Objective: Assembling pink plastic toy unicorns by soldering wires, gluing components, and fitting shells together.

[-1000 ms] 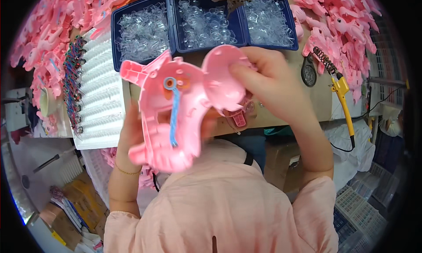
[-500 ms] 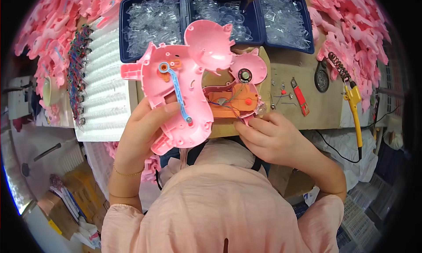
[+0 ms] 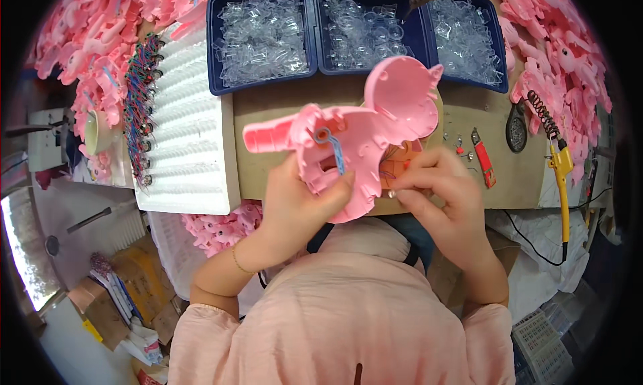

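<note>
My left hand [image 3: 298, 194] grips a pink plastic toy shell half [image 3: 402, 90], tilted over the table, with its thumb on the inner face. A blue link arm [image 3: 337, 154] sits inside that shell. Partly hidden behind it lies the other half, its orange gearbox [image 3: 395, 163] showing. Beside the gearbox my right hand [image 3: 452, 197] is closed in a pinch, thumb and forefinger together. A tiny pale piece [image 3: 392, 193] shows at those fingertips, too small to name. Whether the fingers also hold a wire is hidden.
Blue bins [image 3: 264, 40] of clear plastic parts stand at the back. White foam [image 3: 187, 130] lies left, beside bundled wired parts [image 3: 140, 110]. A red utility knife [image 3: 482, 159] and a yellow soldering iron [image 3: 561, 164] lie right. Pink shells [image 3: 569, 63] are heaped at both sides.
The held shell half has moved right and tipped, so its inside shows less and it covers more of the other half. My right hand has shifted right, still pinching.
</note>
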Demonstrator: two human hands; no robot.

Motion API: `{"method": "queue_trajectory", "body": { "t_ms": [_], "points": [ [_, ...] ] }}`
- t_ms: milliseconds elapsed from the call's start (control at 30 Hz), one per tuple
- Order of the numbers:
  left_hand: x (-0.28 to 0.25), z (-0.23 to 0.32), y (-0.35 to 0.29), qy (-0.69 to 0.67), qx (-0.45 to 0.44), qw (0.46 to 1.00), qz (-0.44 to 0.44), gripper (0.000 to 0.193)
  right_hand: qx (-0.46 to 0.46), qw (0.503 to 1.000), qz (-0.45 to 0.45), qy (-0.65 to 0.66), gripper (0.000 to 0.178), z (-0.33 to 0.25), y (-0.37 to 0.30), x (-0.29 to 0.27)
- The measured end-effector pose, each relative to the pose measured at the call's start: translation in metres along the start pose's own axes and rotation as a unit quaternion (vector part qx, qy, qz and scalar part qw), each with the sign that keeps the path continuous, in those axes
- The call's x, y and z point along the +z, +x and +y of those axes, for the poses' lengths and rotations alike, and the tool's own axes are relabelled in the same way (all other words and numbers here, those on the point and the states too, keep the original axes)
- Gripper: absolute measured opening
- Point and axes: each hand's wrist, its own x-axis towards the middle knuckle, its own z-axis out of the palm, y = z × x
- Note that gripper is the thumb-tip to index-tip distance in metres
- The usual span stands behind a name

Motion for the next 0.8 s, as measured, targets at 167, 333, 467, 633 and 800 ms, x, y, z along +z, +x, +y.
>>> {"method": "queue_trajectory", "body": {
  "t_ms": [167, 333, 467, 633, 800],
  "points": [
    [0.014, -0.008, -0.004, 0.085, 0.068, 0.994, 0.008, 0.027, -0.203, 0.927, 0.093, -0.300, 0.027, -0.001, 0.008, 0.020],
    [0.024, -0.013, -0.005, 0.021, 0.086, 0.994, 0.058, 0.026, -0.194, 0.923, 0.184, -0.279, 0.024, 0.007, 0.009, 0.034],
    [0.020, -0.017, -0.005, 0.041, 0.134, 0.988, 0.065, 0.029, -0.176, 0.928, 0.184, -0.272, 0.021, 0.011, 0.005, 0.038],
    [0.019, -0.023, -0.004, 0.084, 0.171, 0.978, 0.083, 0.030, -0.153, 0.944, 0.150, -0.252, 0.018, 0.008, 0.004, 0.033],
    [0.025, -0.033, -0.004, 0.081, 0.187, 0.973, 0.105, 0.030, -0.177, 0.930, 0.166, -0.277, 0.019, 0.012, 0.004, 0.034]
  ]
}}
